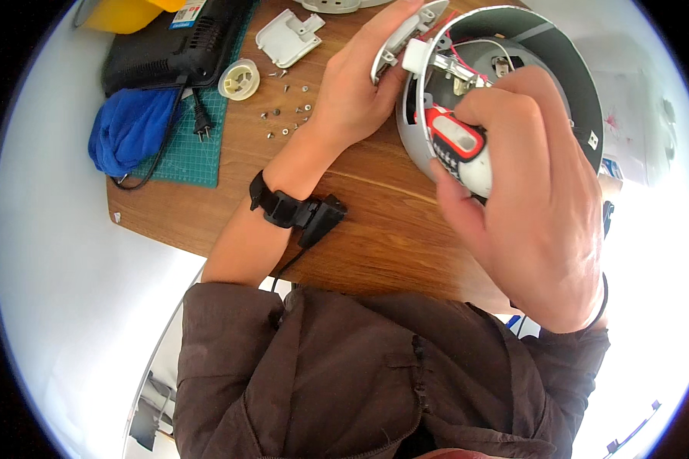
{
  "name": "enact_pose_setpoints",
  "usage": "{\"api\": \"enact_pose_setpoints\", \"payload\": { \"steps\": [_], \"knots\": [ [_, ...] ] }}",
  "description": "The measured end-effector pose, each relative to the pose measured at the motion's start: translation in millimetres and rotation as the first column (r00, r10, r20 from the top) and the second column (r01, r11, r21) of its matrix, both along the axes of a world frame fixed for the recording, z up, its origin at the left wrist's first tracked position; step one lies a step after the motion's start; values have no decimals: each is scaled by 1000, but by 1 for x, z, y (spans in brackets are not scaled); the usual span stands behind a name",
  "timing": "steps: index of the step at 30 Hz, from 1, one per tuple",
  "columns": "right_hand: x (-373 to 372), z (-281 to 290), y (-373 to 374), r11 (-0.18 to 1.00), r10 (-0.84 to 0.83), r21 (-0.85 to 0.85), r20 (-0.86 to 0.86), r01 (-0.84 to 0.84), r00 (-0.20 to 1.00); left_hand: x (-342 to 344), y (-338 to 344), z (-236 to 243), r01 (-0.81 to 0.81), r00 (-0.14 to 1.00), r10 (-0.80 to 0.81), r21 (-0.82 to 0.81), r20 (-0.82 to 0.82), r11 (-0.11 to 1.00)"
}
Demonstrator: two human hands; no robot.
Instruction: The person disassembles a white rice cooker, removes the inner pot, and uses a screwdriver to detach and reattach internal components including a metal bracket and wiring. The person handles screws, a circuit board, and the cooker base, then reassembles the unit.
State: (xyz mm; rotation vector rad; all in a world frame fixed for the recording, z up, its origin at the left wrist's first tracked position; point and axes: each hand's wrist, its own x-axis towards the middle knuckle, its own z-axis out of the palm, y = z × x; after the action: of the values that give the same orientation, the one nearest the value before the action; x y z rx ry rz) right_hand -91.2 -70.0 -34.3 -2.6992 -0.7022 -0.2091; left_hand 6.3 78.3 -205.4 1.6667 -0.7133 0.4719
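Observation:
A round grey appliance housing (592,115), resembling a rice cooker's shell, lies with its open side showing wires and metal parts. Inside its near rim, my right hand (536,191) is closed around a screwdriver (461,145) with a red, black and white handle. Its tip is hidden by the housing and my fingers. At the housing's left side, my left hand (360,92) grips a light grey plastic panel (400,42), edge up. Red wires (461,55) run from near the panel into the housing, beside a small white plastic piece (416,56).
Loose screws (286,89) and small washers lie left of my left hand, near a clear round plastic cup (239,79) and a white plastic cover (287,38). Farther left, a black device (168,57), a plug (200,122) and a blue cloth (132,130) sit on a green cutting mat (195,162).

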Motion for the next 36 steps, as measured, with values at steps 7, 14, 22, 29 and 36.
{"api": "enact_pose_setpoints", "payload": {
  "steps": [7,14,22,29,36],
  "knots": [
    [8,0,-3,999,28,23,11,-28,1000,-1,-1,0,-8,1000,8,28,30,1000],
    [1,16,-8,1000,-8,-8,58,9,998,-1,1,2,-9,1000,8,36,29,999],
    [2,10,-12,986,92,123,153,-111,984,-1,3,2,0,1000,0,31,0,1000],
    [-19,36,-60,932,-48,358,-1,46,999,2,-5,-9,-53,997,53,8,49,999],
    [-60,26,-162,642,-417,683,-71,350,906,1,-2,-13,-118,986,111,45,123,992]
  ]
}}
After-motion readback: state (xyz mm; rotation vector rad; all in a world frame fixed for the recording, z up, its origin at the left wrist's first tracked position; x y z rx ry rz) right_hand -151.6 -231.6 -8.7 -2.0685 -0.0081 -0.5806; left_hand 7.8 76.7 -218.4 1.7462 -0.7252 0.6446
